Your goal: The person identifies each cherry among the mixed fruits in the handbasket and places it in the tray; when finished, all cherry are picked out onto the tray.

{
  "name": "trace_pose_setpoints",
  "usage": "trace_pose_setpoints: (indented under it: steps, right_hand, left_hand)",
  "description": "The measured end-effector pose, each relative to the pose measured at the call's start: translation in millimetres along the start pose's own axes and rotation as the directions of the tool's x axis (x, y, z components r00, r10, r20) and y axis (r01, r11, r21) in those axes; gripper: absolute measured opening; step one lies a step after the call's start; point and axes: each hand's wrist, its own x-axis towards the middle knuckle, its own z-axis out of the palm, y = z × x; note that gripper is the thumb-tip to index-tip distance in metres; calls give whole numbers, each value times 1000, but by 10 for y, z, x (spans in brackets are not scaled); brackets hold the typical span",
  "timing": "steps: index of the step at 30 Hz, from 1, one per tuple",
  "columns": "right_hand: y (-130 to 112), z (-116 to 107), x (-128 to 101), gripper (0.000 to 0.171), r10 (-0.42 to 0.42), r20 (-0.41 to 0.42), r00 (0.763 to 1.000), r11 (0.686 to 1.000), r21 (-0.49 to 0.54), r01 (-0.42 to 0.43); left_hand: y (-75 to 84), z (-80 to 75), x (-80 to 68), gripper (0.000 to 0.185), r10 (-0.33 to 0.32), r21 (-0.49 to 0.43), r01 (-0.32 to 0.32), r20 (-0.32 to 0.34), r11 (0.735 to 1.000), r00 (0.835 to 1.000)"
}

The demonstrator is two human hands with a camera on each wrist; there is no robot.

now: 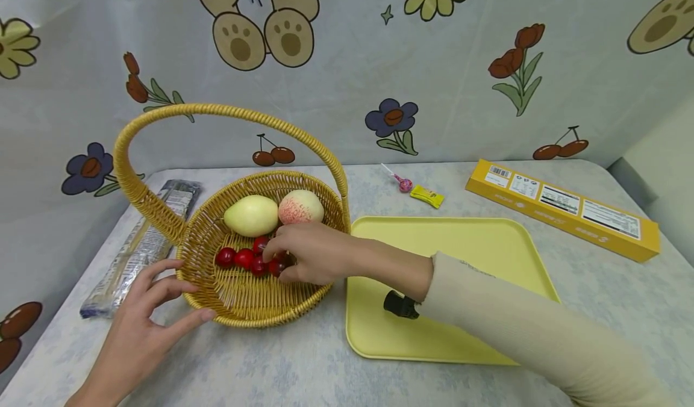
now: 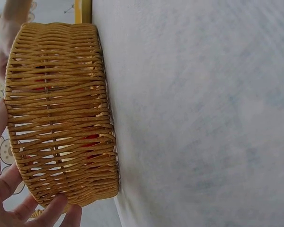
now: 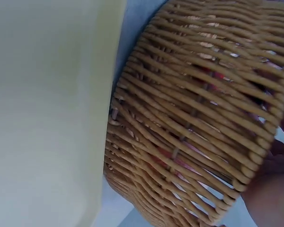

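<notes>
Left hand (image 1: 142, 327): thumb and fingers spread wide, touching near-left rim of wicker basket (image 1: 246, 321). Right hand (image 1: 314, 251) reaches down inside, forearm over yellow tray (image 1: 428, 229); fingers narrow at red cherries (image 1: 244, 258) on basket floor, can't tell if pinching one.

the head view is bright and evenly lit, apparently from above, with tiny glints on the cherries (image 1: 244, 258) under the right hand (image 1: 314, 253) and silvery glare on the packet (image 1: 132, 259) beyond the left hand (image 1: 138, 335); shadows are faint; in the left wrist view the basket (image 2: 61, 94) beside the hand is fairly crisp, while the tabletop (image 2: 194, 118) away from it looks soft and smeary. the right wrist view is dimmer and bluish; the basket before the hand is shaded; the tray (image 3: 42, 113) beyond is hazy.
</notes>
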Motion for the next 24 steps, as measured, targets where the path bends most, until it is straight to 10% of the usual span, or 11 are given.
trace_pose_setpoints:
  steps: [13, 24]
  right_hand:
    - [-53, -105, -684, 26, -14, -222, 975, 983, 174, 54]
    - [197, -240, -1286, 21, 102, -161, 982, 946, 321, -45]
  left_hand:
    - [6, -2, 17, 30, 64, -16, -65, -26, 998, 998]
    - [0, 1, 1, 30, 47, -5, -48, -33, 999, 998]
